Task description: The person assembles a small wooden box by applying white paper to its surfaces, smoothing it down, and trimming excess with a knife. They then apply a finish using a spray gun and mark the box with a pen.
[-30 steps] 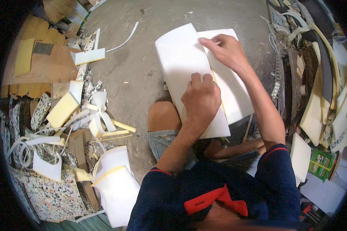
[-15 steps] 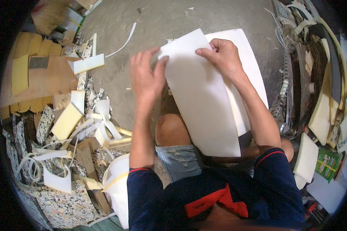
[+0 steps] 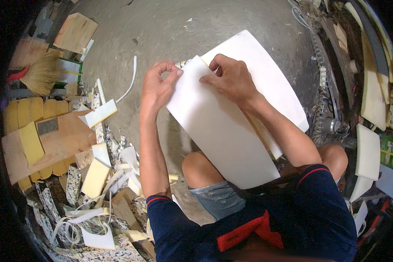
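Foam sheets in front of the person: 2, both white. Upper sheet, a long white foam panel (image 3: 218,131), lies slantwise from between the hands down across the near knee (image 3: 200,168); its face is partly shaded. Second, a broader white foam slab (image 3: 270,78), sits under it and to its right, far end showing beyond the right hand.

Hands: 2. Left hand (image 3: 157,85) at the panel's upper left edge, thumb and forefinger tips drawn narrow; cannot tell whether foam is pinched between them. Right hand (image 3: 231,78) at the panel's upper right edge, thumb on the face, other fingers curled at the edge, gripping it.

Obstructions: panel covers part of slab; right forearm (image 3: 284,126) crosses both, hiding part of the overlap.

Surroundings: grey concrete floor (image 3: 105,48), 1 curved white strip (image 3: 130,83) on it. Left: 1 straw broom (image 3: 43,74), 1 wooden block (image 3: 76,31), 1 plywood board (image 3: 72,133) bearing 1 yellow foam piece (image 3: 32,143) and 1 dark grey rectangle (image 3: 47,126). Nearer, a heap of foam offcuts (image 3: 96,177), too tangled to count, partly behind the left arm. Right: 1 green packet (image 3: 391,153), 1 dark grey strip (image 3: 374,39).
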A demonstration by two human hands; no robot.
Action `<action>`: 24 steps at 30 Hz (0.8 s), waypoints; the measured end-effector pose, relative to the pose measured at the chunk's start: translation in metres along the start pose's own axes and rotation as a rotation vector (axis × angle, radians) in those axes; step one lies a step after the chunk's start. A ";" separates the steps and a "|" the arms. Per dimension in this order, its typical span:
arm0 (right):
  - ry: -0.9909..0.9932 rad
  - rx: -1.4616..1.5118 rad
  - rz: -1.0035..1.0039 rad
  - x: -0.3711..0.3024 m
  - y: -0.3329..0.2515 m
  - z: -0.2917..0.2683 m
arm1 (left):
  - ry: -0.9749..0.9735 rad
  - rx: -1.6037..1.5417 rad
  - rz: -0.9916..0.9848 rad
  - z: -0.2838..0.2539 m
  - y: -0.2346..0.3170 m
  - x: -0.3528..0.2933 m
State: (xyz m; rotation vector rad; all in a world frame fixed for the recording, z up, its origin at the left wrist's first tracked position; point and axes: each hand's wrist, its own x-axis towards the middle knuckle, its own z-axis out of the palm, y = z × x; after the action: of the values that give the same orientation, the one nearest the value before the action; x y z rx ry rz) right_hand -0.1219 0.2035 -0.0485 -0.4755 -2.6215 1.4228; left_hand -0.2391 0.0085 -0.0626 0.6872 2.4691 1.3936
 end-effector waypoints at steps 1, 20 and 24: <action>0.024 -0.043 -0.029 0.000 0.001 0.001 | 0.000 -0.018 -0.007 0.001 -0.001 0.001; 0.078 -0.096 -0.016 0.002 0.003 0.005 | 0.118 0.151 -0.029 0.018 0.011 -0.002; 0.066 -0.089 -0.004 0.004 0.002 0.005 | 0.126 0.140 -0.057 0.019 0.011 -0.003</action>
State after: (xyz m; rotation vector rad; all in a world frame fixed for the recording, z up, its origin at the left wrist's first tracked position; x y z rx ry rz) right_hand -0.1260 0.2019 -0.0534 -0.5183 -2.6397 1.2708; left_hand -0.2256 0.0264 -0.0632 0.5679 2.6831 1.2901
